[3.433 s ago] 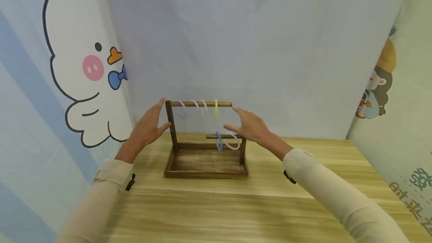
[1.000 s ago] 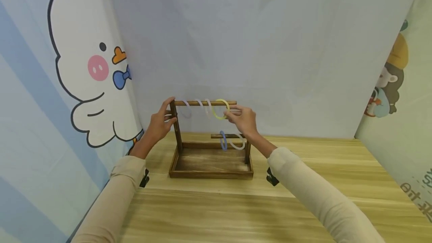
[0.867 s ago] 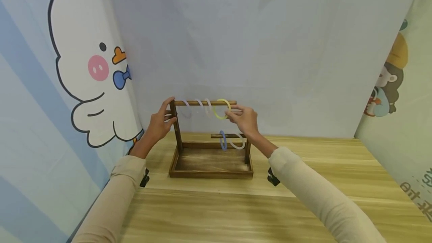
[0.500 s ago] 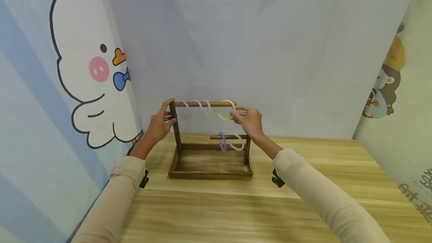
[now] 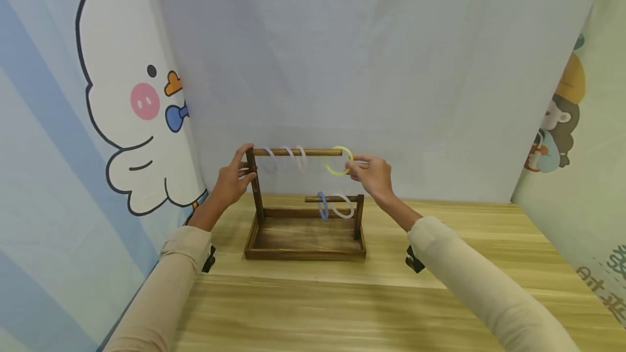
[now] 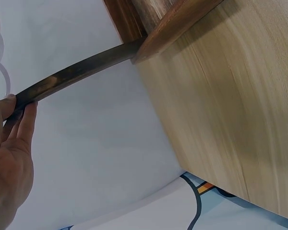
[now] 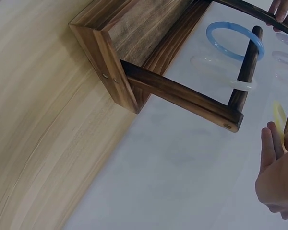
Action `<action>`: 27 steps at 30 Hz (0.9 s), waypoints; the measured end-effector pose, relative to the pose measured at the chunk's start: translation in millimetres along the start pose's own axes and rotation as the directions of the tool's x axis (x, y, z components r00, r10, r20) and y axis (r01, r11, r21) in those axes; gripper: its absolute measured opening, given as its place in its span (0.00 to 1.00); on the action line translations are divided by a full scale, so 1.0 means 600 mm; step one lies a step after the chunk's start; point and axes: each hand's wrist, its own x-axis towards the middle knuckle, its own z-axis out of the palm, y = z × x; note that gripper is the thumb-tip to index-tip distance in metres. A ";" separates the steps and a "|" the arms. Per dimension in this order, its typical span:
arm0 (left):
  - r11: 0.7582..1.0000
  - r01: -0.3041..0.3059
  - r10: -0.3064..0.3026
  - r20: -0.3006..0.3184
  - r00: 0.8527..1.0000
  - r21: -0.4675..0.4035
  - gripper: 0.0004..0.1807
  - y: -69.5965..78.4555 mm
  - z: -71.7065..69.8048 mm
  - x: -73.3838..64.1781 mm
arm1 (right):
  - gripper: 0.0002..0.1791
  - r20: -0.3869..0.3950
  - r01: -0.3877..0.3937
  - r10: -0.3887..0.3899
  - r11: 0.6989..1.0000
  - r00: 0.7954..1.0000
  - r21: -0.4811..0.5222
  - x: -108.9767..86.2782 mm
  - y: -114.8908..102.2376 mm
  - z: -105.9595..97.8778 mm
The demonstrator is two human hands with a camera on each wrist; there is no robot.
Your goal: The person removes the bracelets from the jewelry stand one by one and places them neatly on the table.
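A dark wooden rack with a tray base stands on the table. My left hand grips the top of its tall left post; the left wrist view shows thumb and fingers on either side of that post. My right hand pinches a yellow bangle at the free right end of the upper rod. The rod's tip lies within the bangle's outline; whether it still passes through, I cannot tell. Three pale bangles, one of them lilac, hang farther left on this rod.
On the lower rod hang a blue bangle and a whitish one. A short post carries that rod on the right. Behind stands a pale grey curtain, with printed cartoon cloth on both sides.
My left hand has come onto the post and stayed there. My right hand has taken hold of the yellow bangle and slid it rightward along the upper rod to its tip.
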 end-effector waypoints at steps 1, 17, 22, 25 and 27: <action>1.000 -0.006 0.006 -0.003 1.000 0.000 0.42 0.000 0.000 0.000 | 0.16 -0.001 -0.003 0.003 1.000 1.000 0.001 -0.001 0.000 -0.002; 0.999 -0.027 0.027 -0.018 0.999 0.017 0.42 0.007 0.000 -0.004 | 0.17 0.088 -0.038 0.042 0.998 0.995 -0.050 -0.031 0.009 -0.028; 0.999 -0.030 0.030 -0.018 0.999 0.015 0.42 0.006 0.001 -0.002 | 0.17 0.119 -0.026 0.029 0.999 0.992 -0.025 -0.044 -0.001 -0.023; 0.999 -0.032 0.032 -0.021 0.999 0.010 0.42 0.005 0.002 -0.001 | 0.18 0.147 -0.029 0.030 1.000 0.989 -0.011 -0.054 -0.007 -0.016; 0.999 -0.030 0.030 -0.024 0.999 0.013 0.43 0.005 0.002 0.000 | 0.18 0.168 -0.025 0.026 1.000 0.985 -0.007 -0.059 -0.008 -0.010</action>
